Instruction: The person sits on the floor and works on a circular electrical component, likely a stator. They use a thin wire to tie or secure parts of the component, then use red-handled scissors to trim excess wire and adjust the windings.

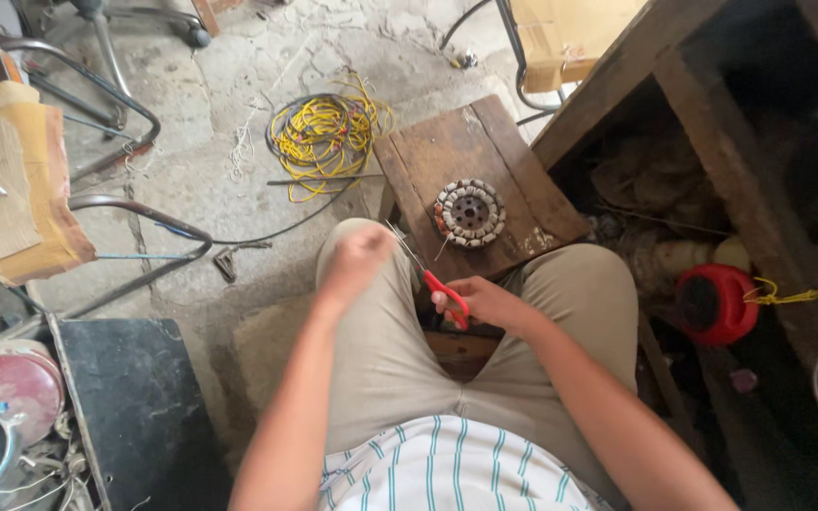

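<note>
My right hand (485, 301) grips red-handled scissors (428, 277), whose blades point up-left toward my left hand. That hand, my left hand (357, 257), is closed in a fist above my left knee, blurred, and seems to pinch something thin at the blade tips; I cannot see what. Just beyond the scissors, a round wound motor stator (470, 213) with pale coils lies on a small dark wooden stool (428, 156) between my knees.
A tangle of yellow wire (326, 132) lies on the concrete floor beyond the stool. Metal chair frames and cardboard (11, 189) stand at left, a black panel (139, 407) at lower left. A wooden bench (712, 123) and a red spool (717, 303) are at right.
</note>
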